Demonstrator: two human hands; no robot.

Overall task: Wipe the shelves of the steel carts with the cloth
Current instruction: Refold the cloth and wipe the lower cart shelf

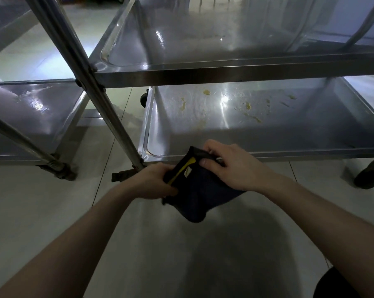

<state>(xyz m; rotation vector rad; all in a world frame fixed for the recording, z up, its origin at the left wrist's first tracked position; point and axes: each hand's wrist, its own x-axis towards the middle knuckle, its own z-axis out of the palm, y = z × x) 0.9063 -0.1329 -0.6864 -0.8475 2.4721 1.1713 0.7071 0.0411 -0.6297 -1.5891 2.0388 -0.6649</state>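
- Steel cart point(224, 74): two shelves in view, directly ahead; second cart point(31, 108) stands to its left.
- Lower shelf point(203, 130): yellowish smears point(248, 106) across its middle and far part; judged the surface to wipe.
- Cloth point(194, 190): dark, yellow-trimmed, held over the floor just before the lower shelf's near rim, not touching it.
- Hands: left hand point(153, 181) grips the cloth's left edge; right hand point(229, 166) pinches its top fold. Best folded into a flat pad, then drawn from far to near.

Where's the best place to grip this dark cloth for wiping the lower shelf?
Probably the folded top edge of the cloth, from above with the right hand: it is bunched there, and the loose part hangs below as a pad.
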